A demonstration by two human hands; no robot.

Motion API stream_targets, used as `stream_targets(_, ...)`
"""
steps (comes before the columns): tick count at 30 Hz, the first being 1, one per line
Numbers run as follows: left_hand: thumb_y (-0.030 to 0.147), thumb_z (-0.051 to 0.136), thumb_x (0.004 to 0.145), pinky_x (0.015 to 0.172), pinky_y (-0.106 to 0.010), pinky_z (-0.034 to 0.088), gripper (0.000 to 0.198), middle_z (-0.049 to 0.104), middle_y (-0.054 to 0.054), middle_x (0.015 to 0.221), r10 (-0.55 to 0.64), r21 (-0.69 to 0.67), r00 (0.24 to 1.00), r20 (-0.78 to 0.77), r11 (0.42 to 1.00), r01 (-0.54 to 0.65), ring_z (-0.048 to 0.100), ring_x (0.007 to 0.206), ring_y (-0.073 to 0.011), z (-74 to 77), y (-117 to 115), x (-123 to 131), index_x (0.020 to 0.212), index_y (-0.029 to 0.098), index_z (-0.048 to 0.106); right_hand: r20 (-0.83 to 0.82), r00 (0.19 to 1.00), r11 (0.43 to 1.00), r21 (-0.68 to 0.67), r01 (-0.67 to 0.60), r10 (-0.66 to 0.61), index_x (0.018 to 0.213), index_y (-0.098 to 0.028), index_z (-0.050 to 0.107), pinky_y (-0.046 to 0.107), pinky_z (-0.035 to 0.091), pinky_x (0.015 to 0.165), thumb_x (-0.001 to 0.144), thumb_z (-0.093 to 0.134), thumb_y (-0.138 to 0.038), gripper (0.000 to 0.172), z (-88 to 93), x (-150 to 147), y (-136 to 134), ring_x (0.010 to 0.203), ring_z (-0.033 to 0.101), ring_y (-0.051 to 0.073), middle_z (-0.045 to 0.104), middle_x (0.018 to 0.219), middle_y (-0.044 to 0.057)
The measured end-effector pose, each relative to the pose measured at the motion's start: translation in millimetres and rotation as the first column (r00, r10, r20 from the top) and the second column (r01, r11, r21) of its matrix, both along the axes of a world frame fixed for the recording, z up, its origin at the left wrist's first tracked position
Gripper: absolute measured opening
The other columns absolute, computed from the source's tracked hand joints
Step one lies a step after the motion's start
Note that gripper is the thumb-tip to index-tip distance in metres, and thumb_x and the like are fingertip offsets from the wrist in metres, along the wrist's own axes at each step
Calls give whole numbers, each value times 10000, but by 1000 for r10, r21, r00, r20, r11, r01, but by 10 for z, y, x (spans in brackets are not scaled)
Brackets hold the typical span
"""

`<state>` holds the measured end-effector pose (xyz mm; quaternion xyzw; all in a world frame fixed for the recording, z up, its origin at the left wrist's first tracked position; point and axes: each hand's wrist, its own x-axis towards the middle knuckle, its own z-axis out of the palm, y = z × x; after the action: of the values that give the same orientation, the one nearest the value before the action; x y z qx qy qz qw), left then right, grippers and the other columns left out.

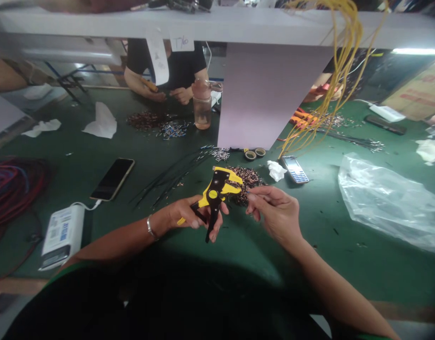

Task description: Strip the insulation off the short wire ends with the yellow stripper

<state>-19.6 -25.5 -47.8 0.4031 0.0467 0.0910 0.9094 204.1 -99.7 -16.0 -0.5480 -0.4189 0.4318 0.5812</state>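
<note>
The left hand [189, 217] is closed around the handles of a yellow and black wire stripper [215, 198]. The fingers wrap the lower handle, and the head of the tool points up and away from the person, just beyond these fingers. The right hand [274, 212] is beside the tool, not touching it. Its thumb and first finger are pinched together at the tips, near the head of the stripper. They may hold one thin wire, but it is too small to tell.

The work seen at this moment is with the stripper and these small wires. No wire can be seen inside the tool's head.

Just past the fingertips of the right hand lies a pile of copper-coloured wire pieces [246, 182], and the stripper's head partly covers it. Beyond the fingers of the left hand lie some long black wires [171, 177] on the green table mat [362, 264]. A mobile phone with buttons [294, 169] and a crumpled tissue [276, 170] are ahead of the right fingers. A smartphone [113, 179] is ahead of the left fingers and to the side. Farther ahead, a co-worker's hands [182, 94] are at work across the table.
</note>
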Motion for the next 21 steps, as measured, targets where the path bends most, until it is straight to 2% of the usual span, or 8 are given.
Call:
stream_targets(8,166,743,571,768,-442,553,638,719,-92,899,-30,-38,1000,-2,999,30,682,757,-252,-17,12,9,1203,165,652,-95,993,997,-6,-72,71,793,-224,737,261,399,350,710,764,-305,119,41,8,1,385,529,108,661,504,-17)
stream_targets(14,213,771,580,737,-455,555,618,710,-93,877,-12,8,1000,-22,1000,12,696,729,-264,3,-1,7,1180,156,636,-104,992,997,11,-70,71,791,-230,743,260,403,347,715,764,-297,104,52,10,-22,395,549,120,662,507,-16)
stream_targets(17,201,761,581,747,-451,552,617,708,-91,886,32,19,999,-37,999,-31,691,739,-260,18,-14,-2,1182,151,631,15,1000,999,35,-27,27,806,-233,762,260,418,364,741,759,-289,86,38,6,-87,391,545,115,664,512,-17)
stream_targets(19,182,752,578,759,-441,547,609,709,-91,904,64,22,997,-46,998,-63,686,760,-259,25,-16,-10,1175,157,633,182,983,998,67,-11,-2,810,-236,774,261,435,388,762,748,-286,74,36,-1,-136,388,544,108,670,517,-21)
stream_targets(21,167,743,582,769,-431,542,603,707,-90,914,91,32,995,-49,995,-89,685,781,-260,31,-14,-18,1174,160,629,366,930,993,115,1,-44,799,-238,778,261,466,424,784,726,-286,73,41,-8,-165,406,567,111,680,521,-25)
